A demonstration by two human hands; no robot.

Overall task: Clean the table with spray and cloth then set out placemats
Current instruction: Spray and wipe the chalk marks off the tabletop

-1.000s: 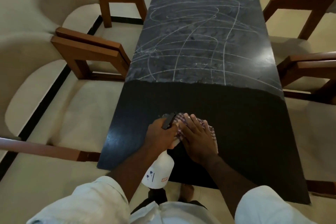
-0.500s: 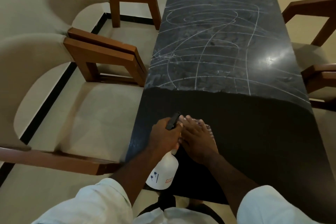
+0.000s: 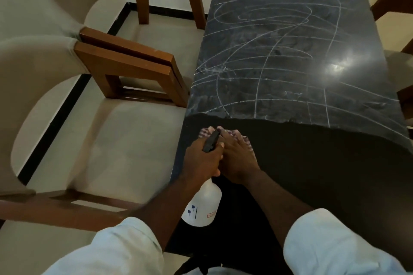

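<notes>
View from above, looking down a dark stone table. The person stands at its near end with both forearms reaching onto it.

The left hand is wrapped around the neck of a white spray bottle. The bottle's body hangs back toward the table's near edge, and its black nozzle points toward the far end. The right hand lies flat beside it, touching it, with straight fingers pressing a checked cloth onto the table. Only a strip of cloth shows, ahead of the fingertips and along the right hand's outer side.

The near half of the table is plain dark. The far half is grey and crossed with looping white chalk lines, and a ragged border divides the two halves. A bright glare sits near the table's right edge.

Compared with a second ago, both hands have slid forward together, and the cloth now lies just short of the border rather than well back from it. They are also closer to the table's left edge. Less cloth is showing than before, and the left hand's grip on the bottle is unchanged. The border itself looks the same.

Cream chairs with brown wooden arms stand along the table's left side, and parts of others show on its right. Pale sleeves fill the bottom of the view.
</notes>
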